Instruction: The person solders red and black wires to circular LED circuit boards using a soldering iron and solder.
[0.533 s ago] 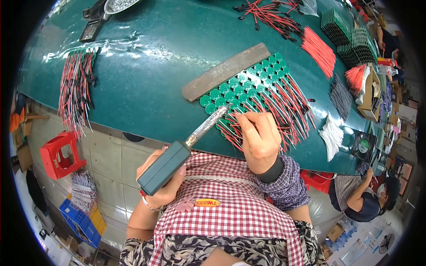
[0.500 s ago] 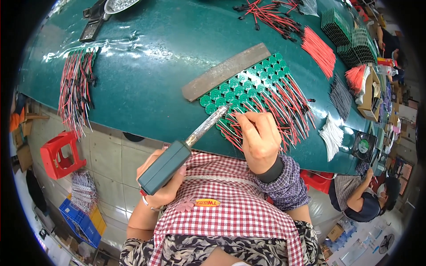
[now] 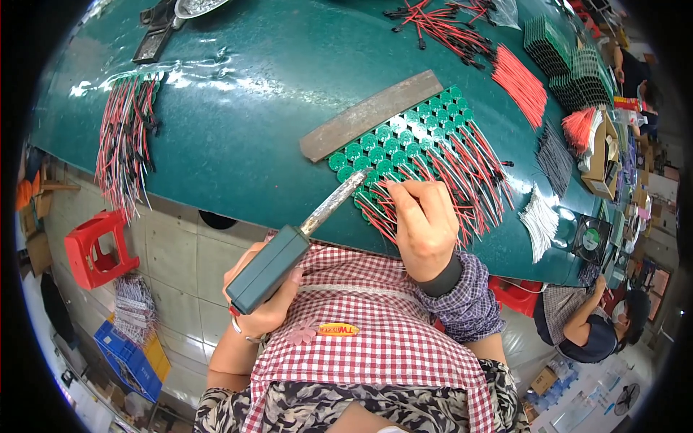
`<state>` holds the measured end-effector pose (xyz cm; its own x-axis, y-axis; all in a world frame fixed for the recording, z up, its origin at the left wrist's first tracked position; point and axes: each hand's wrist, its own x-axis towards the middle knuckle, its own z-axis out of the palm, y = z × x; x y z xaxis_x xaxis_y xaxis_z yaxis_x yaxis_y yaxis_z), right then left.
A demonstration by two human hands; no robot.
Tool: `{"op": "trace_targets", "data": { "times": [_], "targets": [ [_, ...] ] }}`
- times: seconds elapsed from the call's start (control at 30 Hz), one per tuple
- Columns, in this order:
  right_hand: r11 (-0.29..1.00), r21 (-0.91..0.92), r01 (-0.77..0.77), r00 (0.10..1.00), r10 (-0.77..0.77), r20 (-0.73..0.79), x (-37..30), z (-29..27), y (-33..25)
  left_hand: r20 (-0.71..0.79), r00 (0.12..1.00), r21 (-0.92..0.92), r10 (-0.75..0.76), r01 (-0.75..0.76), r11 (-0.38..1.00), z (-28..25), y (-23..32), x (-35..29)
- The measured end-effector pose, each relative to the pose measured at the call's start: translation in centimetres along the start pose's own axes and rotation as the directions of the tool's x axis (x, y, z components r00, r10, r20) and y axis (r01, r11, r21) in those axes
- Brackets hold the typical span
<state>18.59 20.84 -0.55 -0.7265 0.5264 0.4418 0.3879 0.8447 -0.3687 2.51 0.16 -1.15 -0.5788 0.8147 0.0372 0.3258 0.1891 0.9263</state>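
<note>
Bundle of wired boards (image 3: 128, 137) far left on the green table (image 3: 216, 166), wire ends reaching past the edge; probably parked there to leave my working space free.

Left hand (image 3: 267, 314): fingers wrapped firmly round the dark handle of the soldering iron (image 3: 268, 269). Shaft slants up and rightward, so the tip arrives without my wrist crossing the work. Tip at the boards; touching or just above, cannot tell.

Metal bar (image 3: 372, 115) along the far edge of the panel of round green boards (image 3: 377, 153), likely a stop or weight to steady it. Panel lies aslant on the table before me, ahead of both hands.

Right hand (image 3: 427, 234): thumb and forefinger pinched together, by the look of it on one of the red and white wires (image 3: 473, 184); fingertips hide most of the strand. Wires fan toward me, leaving the far rows exposed.

Farther right, loose red wires (image 3: 520, 83), plain white wires (image 3: 540, 224) and black wires (image 3: 554, 159), heaped by colour, I'd judge for easy picking.
</note>
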Motion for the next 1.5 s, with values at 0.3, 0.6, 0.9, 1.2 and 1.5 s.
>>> {"op": "trace_targets", "data": {
  "times": [0.3, 0.6, 0.9, 1.2, 1.5],
  "targets": [
    [0.997, 0.07, 0.03, 0.999, -0.027, -0.042, -0.4, 0.4, -1.2, 0.005, 1.0, -0.008, -0.029, 0.029, 1.0, -0.5, -0.4, -1.0],
    [0.999, 0.054, -0.008, 1.0, 0.008, 0.003, -0.5, 0.6, -1.3, 0.03, 0.999, 0.0, -0.039, 0.039, 0.999, -0.5, 0.3, -0.6],
    [0.999, 0.029, 0.031, 0.999, -0.032, 0.011, -0.5, 0.7, -1.1, 0.041, 0.998, 0.027, 0.046, -0.047, 0.999, -0.5, 0.9, 0.3],
    [0.999, 0.038, 0.003, 1.0, -0.004, 0.023, -0.5, 0.6, -1.2, 0.022, 0.999, 0.023, 0.028, -0.028, 0.999, -0.8, -0.9, -1.8],
    [0.999, 0.01, 0.045, 0.999, -0.045, 0.009, -0.5, 0.7, -1.2, 0.018, 1.0, 0.018, 0.001, -0.002, 1.0, -0.9, -0.4, -1.6]
  ]
}}
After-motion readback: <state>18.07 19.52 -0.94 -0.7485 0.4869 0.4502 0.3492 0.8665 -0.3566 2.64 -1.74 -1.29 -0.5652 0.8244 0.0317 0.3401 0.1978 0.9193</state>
